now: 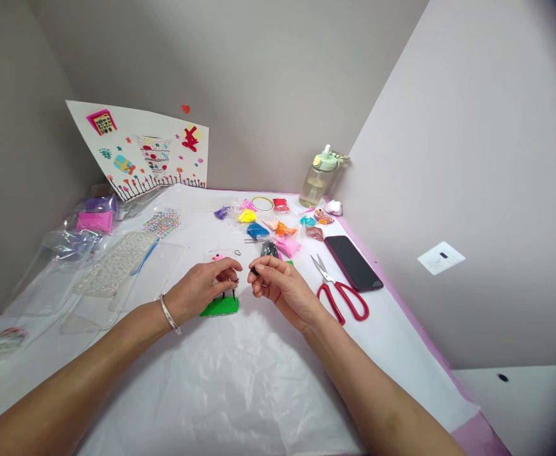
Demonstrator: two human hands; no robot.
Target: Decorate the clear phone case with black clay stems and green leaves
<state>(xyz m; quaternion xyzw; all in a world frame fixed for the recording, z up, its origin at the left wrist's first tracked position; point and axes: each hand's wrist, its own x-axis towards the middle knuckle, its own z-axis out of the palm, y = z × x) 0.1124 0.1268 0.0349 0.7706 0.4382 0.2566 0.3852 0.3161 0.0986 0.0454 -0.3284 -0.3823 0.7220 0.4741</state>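
Observation:
My right hand (282, 286) pinches a small lump of black clay (254, 271) between thumb and fingertips. Just left of it, my left hand (208, 288) curls its fingers over a small clear panel, with a tiny dark bit at the fingertips that is too small to name. Green clay grass (220, 308) covers the panel's lower edge, and a pink clay figure (217, 257) shows at its top. Dark upright strips between them are partly hidden by my left hand. Behind the panel lies a small black loop (237, 253). A packet of black clay (269, 249) sits beyond my right hand.
Red-handled scissors (342, 297) and a phone (353, 263) lie at right. Coloured clay packets (258, 230) and a bottle (316, 180) stand farther back. Clear sheets, a bumpy textured sheet (116, 263) and a blue tool (145, 256) occupy the left, before a decorated poster (154, 152).

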